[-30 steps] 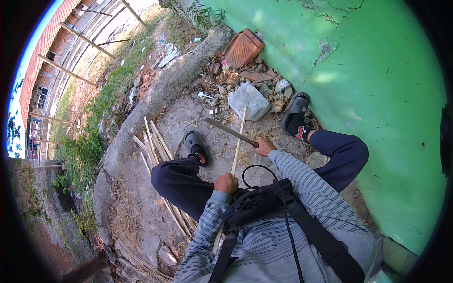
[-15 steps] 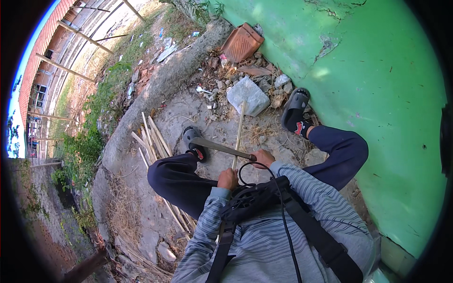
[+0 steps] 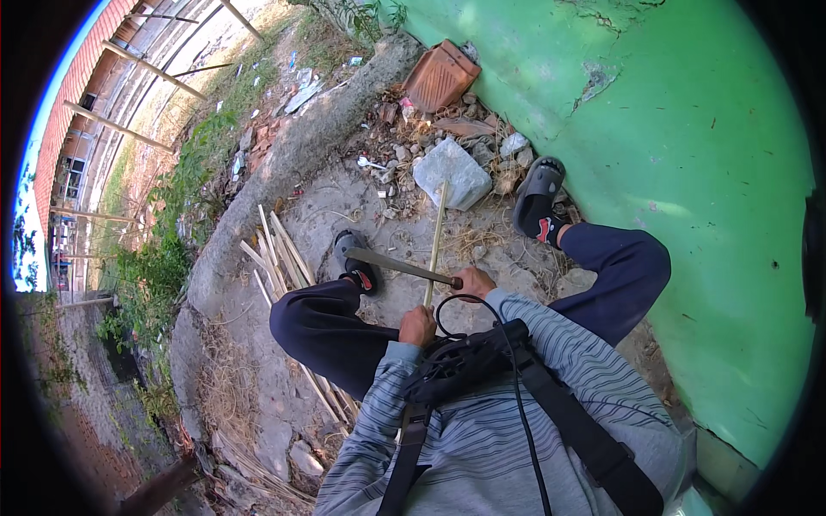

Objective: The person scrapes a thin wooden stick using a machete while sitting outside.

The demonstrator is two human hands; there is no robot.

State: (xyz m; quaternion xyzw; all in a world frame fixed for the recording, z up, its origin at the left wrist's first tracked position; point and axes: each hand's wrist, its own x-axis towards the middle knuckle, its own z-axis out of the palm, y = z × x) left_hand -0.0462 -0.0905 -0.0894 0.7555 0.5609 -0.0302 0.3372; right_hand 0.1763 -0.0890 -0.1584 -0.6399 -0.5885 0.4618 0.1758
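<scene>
My left hand (image 3: 417,327) is closed round the near part of a thin pale strip, which looks like split bamboo (image 3: 438,241). The strip's far end rests on a whitish stone block (image 3: 453,175). In my right hand (image 3: 474,285) is the dark handle of a machete (image 3: 397,264). Its long blade points left, lying across the strip just beyond my left hand, with the tip near my left shoe. Whether the edge bites into the strip is too small to tell.
More pale strips (image 3: 284,249) lie in a bundle beside my left leg. A green wall (image 3: 680,172) rises on the right. Beyond the block are rubble and an orange-brown clay tile (image 3: 441,77). A low concrete kerb (image 3: 292,142) curves along the left. A black cable (image 3: 521,387) hangs over my chest.
My right hand and the machete have shifted very slightly left and toward the far side. The strip and my left hand have barely moved.
</scene>
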